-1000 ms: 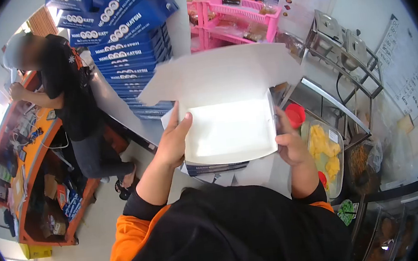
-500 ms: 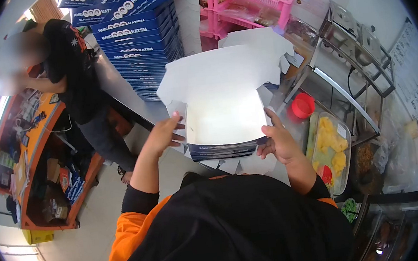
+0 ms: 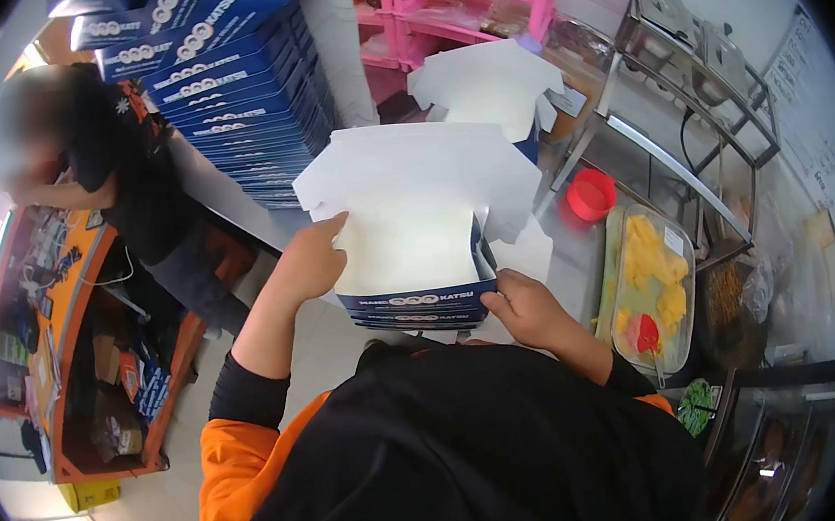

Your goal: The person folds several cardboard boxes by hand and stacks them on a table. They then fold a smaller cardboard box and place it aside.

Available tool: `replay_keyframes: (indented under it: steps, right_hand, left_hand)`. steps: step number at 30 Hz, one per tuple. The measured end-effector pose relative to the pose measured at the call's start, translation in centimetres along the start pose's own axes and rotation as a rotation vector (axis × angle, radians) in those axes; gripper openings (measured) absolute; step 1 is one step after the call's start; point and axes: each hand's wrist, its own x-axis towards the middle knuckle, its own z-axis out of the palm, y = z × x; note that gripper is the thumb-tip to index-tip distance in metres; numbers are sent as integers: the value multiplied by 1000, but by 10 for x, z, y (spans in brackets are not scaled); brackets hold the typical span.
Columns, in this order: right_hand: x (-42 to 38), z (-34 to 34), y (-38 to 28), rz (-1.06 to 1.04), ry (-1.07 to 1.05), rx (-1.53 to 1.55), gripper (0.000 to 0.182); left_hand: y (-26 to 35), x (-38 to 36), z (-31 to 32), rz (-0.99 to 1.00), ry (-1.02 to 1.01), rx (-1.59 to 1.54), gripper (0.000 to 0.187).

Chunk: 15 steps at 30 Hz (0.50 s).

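Note:
A paper takeout box [image 3: 402, 252] with a raised white lid [image 3: 418, 165] is in front of me. Its inside is bare white; its blue front wall carries white lettering, with another blue front edge directly beneath. At the box's left wall, my left hand [image 3: 313, 260] grips the edge, index finger stretched toward the lid. My right hand [image 3: 531, 308] pinches the front right corner, thumb in front; its other fingertips are partly hidden. The right side wall stands apart from the lid's side flap. A second open box [image 3: 493, 103] stands behind on the counter.
Tall stacks of blue boxes [image 3: 237, 107] rise at the back left. On the right are a red cup [image 3: 591, 194], a tray of yellow food [image 3: 655, 263] with a red-headed utensil, and a metal rack [image 3: 676, 180]. Another person [image 3: 137, 167] stands at an orange desk on the left.
Both hands, spread beside the box before, have closed in on its walls. The front lettering now shows more fully. The view has shifted, and the person at left leans lower.

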Motion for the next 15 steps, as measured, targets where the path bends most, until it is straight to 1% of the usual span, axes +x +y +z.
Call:
replay_keyframes:
  steps: [1,2,3,5,6,9,11,12,14,15]
  right_hand:
    - [-1,0,-5,1,29,-48,42]
    - [-1,4,-5,-52,93,-93,34]
    - [-1,7,-2,-97,129,-106,32]
    - [0,13,4,-187,199,-133,27]
    - [0,13,4,-199,210,-138,26]
    - [1,14,4,-238,252,-150,23]
    - [1,17,6,-258,296,-152,22]
    - [-1,17,6,-229,257,-143,23]
    - [-2,12,6,-179,181,-125,24]
    - [0,9,3,-194,192,-54,26]
  left_hand:
    - [-3,1,1,25,4,22,51]
    - [-8,1,2,49,10,43,52]
    - [-10,2,3,73,16,63,52]
    - [-6,3,0,39,-38,44,53]
    - [-5,4,-2,21,-63,34,53]
    - [-8,5,0,63,-48,101,53]
    - [-1,3,-2,37,-54,91,52]
    - [1,2,-2,24,-61,85,52]
    - [-8,4,5,79,-59,127,50]
    - [-15,4,6,99,-48,152,49]
